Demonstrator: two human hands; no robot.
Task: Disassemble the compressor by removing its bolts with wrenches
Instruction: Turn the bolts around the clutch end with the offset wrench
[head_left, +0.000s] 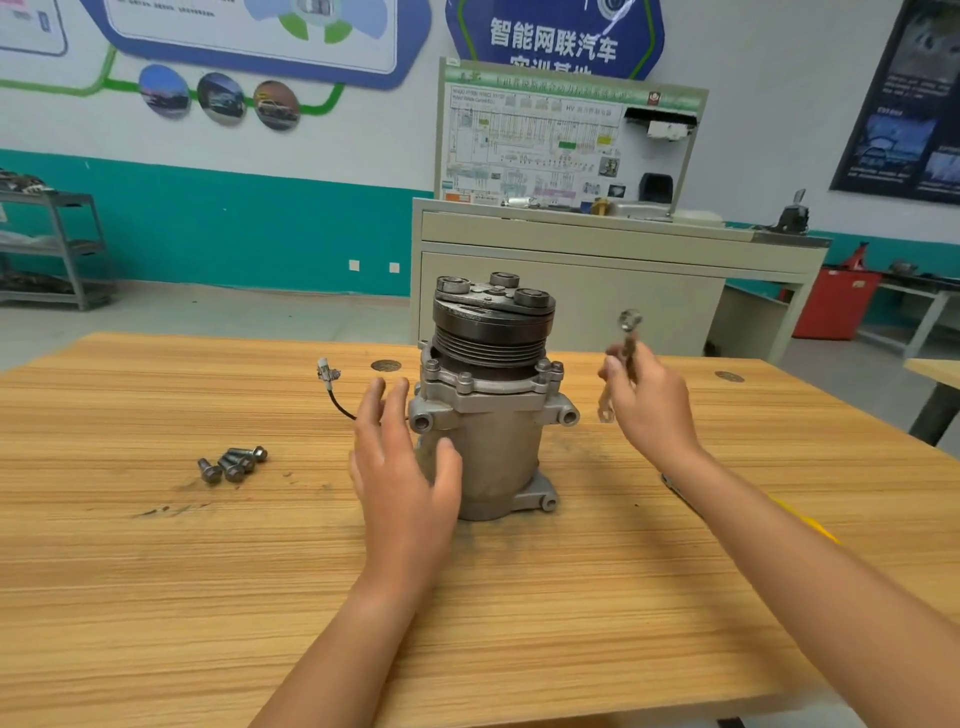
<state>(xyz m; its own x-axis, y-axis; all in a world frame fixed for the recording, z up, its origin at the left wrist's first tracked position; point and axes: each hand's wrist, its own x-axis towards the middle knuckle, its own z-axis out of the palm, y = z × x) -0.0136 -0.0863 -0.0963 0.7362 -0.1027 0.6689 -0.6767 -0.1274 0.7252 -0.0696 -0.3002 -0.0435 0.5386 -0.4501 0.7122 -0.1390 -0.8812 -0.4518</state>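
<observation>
- One head view; the compressor (488, 400) stands upright mid-table (156, 571), long axis vertical, pulley end up; its lower left side is hidden behind the left hand (402, 467)
- Left hand spread open, holding nothing; whether it touches the body, cannot tell
- Right hand (649, 400) closed round a blurred wrench (626, 343), ring end up
- Loose bolts (231, 464) lie well left; a yellow-handled tool (800, 519) is mostly hidden under the right forearm
</observation>
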